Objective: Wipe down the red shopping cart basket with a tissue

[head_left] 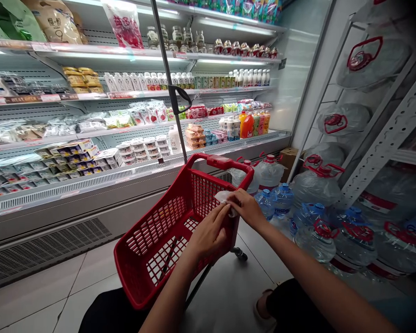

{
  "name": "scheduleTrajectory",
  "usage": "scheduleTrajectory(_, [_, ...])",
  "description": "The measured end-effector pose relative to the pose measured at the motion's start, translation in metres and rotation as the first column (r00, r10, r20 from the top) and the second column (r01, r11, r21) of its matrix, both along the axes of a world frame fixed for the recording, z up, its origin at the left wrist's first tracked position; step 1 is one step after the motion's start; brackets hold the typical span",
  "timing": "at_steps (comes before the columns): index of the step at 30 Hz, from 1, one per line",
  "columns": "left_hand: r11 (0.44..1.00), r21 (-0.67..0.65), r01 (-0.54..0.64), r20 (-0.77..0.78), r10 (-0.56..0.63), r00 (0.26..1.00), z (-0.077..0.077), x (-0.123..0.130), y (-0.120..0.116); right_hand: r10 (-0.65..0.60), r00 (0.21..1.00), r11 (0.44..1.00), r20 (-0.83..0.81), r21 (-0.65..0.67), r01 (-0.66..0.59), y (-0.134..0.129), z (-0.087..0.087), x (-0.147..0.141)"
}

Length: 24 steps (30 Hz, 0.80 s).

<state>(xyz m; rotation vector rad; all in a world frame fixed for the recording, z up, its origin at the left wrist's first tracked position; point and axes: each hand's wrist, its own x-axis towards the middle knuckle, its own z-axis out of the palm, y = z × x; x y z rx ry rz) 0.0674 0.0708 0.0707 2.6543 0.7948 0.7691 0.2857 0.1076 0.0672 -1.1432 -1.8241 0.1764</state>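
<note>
A crumpled white tissue-like wipe (222, 196) is at the upper edge of the side wall of a red plastic shopping cart with a latticed basket (180, 191), just below the cart's looped red push handle (218, 161). The right hand (244, 202) is clamped on the wipe, thumb and fingers pinched together. The left hand (210, 231) reaches along the same side of the cart, its fingers straight and close together, tips at the wipe; whether they grip it or only press on it, I cannot tell.

Below the cart's basket are a black castor wheel (241, 254) and a pale tiled floor (90, 273). To the cart's right are clear plastic water jugs with red carry handles (319, 241) and blue-capped water bottles (283, 199), near a white perforated metal rack post (377, 143). Behind the cart and to its left runs a white, lit refrigerated display cabinet (138, 206); its shelves carry stacked white tubs (143, 148), rows of white bottles (125, 82) and orange juice bottles (247, 125).
</note>
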Motion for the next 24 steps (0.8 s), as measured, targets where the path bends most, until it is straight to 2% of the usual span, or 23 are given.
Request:
scheduleTrajectory(2, [0.997, 0.035, -0.072, 0.019, 0.071, 0.997, -0.002, -0.002, -0.003, -0.021, 1.0, 1.0, 0.014, -0.007, 0.021, 0.004, 0.007, 0.005])
scheduleTrajectory(6, [0.963, 0.096, -0.25, 0.008, 0.251, 0.968, -0.013, -0.021, -0.017, -0.252, 0.968, 0.968, 0.015, 0.022, 0.251, 0.026, 0.029, 0.031])
scheduleTrajectory(8, [0.942, 0.133, -0.309, -0.011, 0.314, 0.949, -0.02, -0.035, -0.025, -0.312, 0.95, 0.95, 0.013, 0.016, 0.312, 0.028, 0.031, 0.032])
scheduleTrajectory(11, [0.923, 0.176, -0.342, -0.049, 0.355, 0.933, -0.028, -0.051, -0.034, -0.312, 0.949, 0.95, 0.048, -0.005, 0.312, 0.011, 0.014, 0.002])
scheduleTrajectory(15, [0.924, 0.189, -0.331, -0.073, 0.35, 0.934, -0.031, -0.056, -0.035, -0.135, 0.966, 0.988, 0.218, -0.04, 0.147, -0.024, -0.018, -0.055])
scheduleTrajectory(17, [0.922, 0.195, -0.333, -0.074, 0.353, 0.933, -0.03, -0.057, -0.036, -0.088, 0.932, 0.993, 0.352, -0.043, 0.11, -0.028, -0.022, -0.065])
scheduleTrajectory(20, [0.909, 0.208, -0.361, -0.076, 0.383, 0.921, -0.029, -0.066, -0.04, -0.243, 0.842, 0.962, 0.482, 0.006, 0.274, -0.013, -0.009, -0.045])
scheduleTrajectory(22, [0.886, 0.204, -0.417, -0.078, 0.44, 0.895, -0.03, -0.074, -0.044, -0.37, 0.783, 0.917, 0.5, 0.06, 0.394, 0.001, 0.004, -0.023])
scheduleTrajectory(24, [0.861, 0.188, -0.473, -0.092, 0.495, 0.864, -0.034, -0.082, -0.046, -0.427, 0.755, 0.893, 0.498, 0.101, 0.439, 0.009, 0.01, -0.011])
